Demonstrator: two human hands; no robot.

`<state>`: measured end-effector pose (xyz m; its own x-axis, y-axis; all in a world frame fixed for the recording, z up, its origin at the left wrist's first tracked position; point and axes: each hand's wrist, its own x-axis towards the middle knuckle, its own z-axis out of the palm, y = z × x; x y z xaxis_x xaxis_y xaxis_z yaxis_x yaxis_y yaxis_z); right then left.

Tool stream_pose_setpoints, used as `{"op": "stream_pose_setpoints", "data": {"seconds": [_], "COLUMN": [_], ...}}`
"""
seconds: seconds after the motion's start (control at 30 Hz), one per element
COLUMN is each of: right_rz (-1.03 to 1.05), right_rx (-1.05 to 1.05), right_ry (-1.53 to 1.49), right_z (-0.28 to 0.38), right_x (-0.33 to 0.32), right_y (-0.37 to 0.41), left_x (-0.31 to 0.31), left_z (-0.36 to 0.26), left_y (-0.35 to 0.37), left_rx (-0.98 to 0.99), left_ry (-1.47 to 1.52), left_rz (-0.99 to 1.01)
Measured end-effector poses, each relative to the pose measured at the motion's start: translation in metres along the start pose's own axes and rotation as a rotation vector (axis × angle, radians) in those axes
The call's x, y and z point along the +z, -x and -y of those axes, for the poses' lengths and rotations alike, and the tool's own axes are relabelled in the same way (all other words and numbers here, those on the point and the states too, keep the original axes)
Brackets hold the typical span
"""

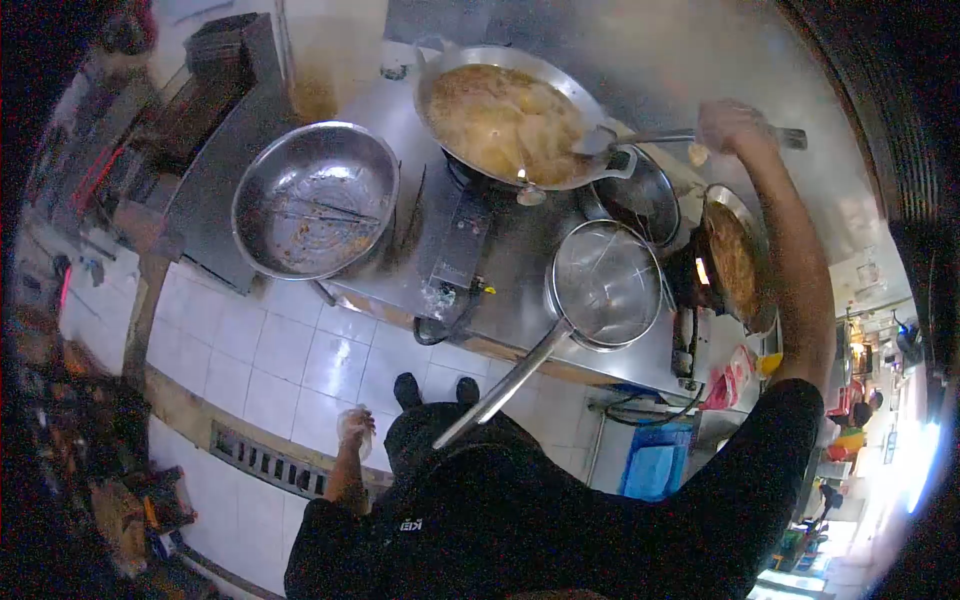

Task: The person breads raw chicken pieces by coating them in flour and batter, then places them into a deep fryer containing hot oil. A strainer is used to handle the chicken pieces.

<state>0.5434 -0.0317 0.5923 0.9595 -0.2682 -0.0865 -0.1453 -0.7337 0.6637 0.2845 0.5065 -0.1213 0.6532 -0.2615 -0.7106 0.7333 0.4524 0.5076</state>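
My right hand (pixel 735 125) is closed around the handle of a metal spatula (pixel 665 135). Its blade rests at the right side of a large wok (pixel 600 180), inside the rim. Pale yellow food (pixel 500 135) lies in the bubbling brown liquid there, with steam over it. Low beside my body, my left hand (pixel 352 427) has its fingers curled against something whitish, too blurred to name. A long-handled strainer (pixel 605 285) sits at the counter's front, its handle pointing toward me.
A wide steel bowl (pixel 250 215) with tongs and food scraps stands left of the wok. To the right are a dark pan (pixel 650 195) and another pan (pixel 735 260) of brown contents. A floor drain (pixel 265 460) runs behind me; a blue bin (pixel 655 465) stands below the counter.
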Motion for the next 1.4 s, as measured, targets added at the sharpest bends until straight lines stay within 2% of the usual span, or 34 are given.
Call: {"op": "stream_pose_setpoints", "data": {"seconds": [0.03,0.1,0.17,0.2,0.23,0.33,0.37,0.4,0.47,0.5,0.6,0.67,0.73,0.8,0.87,0.9,1.0,1.03,1.1,1.2,1.33,1.4], "right_rz": [0.008,-0.108,-0.138,-0.105,-0.069,-0.01,-0.017,-0.066,-0.048,0.017,0.026,-0.063,-0.183,-0.294,-0.411,-0.273,-0.54,-0.46,-0.299,-0.091,-0.298,-0.393], "right_rx": [0.047,-0.183,-0.271,-0.243,-0.212,-0.146,-0.154,-0.208,-0.23,-0.196,-0.125,-0.233,-0.493,-0.474,-0.451,-0.331,-0.37,-0.302,-0.168,-0.298,-0.33,-0.29], "right_ry": [0.049,0.143,0.115,0.039,-0.037,-0.245,-0.298,-0.327,-0.299,-0.243,-0.262,-0.303,-0.302,-0.464,-0.623,-0.572,-1.151,-0.994,-0.679,-0.52,-0.668,-0.622], "right_z": [0.007,0.004,-0.005,-0.011,-0.018,-0.027,-0.025,-0.018,-0.005,0.012,0.036,0.047,0.057,0.071,0.077,0.083,0.106,0.109,0.115,0.12,0.115,0.108], "right_x": [0.0,0.002,0.015,0.031,0.051,0.112,0.131,0.149,0.153,0.138,0.155,0.178,0.198,0.22,0.23,0.217,0.262,0.259,0.25,0.177,0.185,0.174], "right_y": [-0.011,-0.011,-0.023,-0.038,-0.054,-0.096,-0.104,-0.112,-0.106,-0.086,-0.071,-0.078,-0.09,-0.106,-0.12,-0.119,-0.156,-0.166,-0.185,-0.148,-0.144,-0.127], "left_x": [0.002,0.007,0.016,0.015,0.005,-0.001,0.009,0.013,0.011,0.012,0.025,0.019,0.023,0.037,0.053,0.058,0.036,0.039,0.044,0.043,0.031,0.032], "left_z": [0.002,0.01,0.02,0.028,0.038,0.055,0.055,0.05,0.052,0.051,0.046,0.046,0.037,0.023,0.013,0.008,0.022,0.022,0.025,0.034,0.061,0.062], "left_y": [0.005,0.016,0.032,0.042,0.039,0.049,0.055,0.054,0.052,0.053,0.054,0.044,0.042,0.055,0.065,0.066,0.039,0.041,0.05,0.059,0.058,0.063], "left_rx": [0.004,0.018,0.12,0.166,0.075,0.249,0.16,0.125,0.047,0.073,0.151,0.157,0.2,0.276,0.307,0.323,0.131,0.146,0.18,0.217,0.352,0.296], "left_ry": [0.009,0.031,0.1,0.128,0.205,0.061,0.085,0.107,0.149,0.191,0.312,0.267,0.192,0.082,0.054,0.041,0.179,0.267,0.181,0.162,0.212,0.237], "left_rz": [-0.006,-0.018,0.014,0.027,0.017,0.14,-0.043,-0.027,0.002,0.013,0.048,0.026,0.023,0.039,-0.03,-0.064,-0.19,-0.128,-0.178,-0.144,-0.013,-0.005]}}
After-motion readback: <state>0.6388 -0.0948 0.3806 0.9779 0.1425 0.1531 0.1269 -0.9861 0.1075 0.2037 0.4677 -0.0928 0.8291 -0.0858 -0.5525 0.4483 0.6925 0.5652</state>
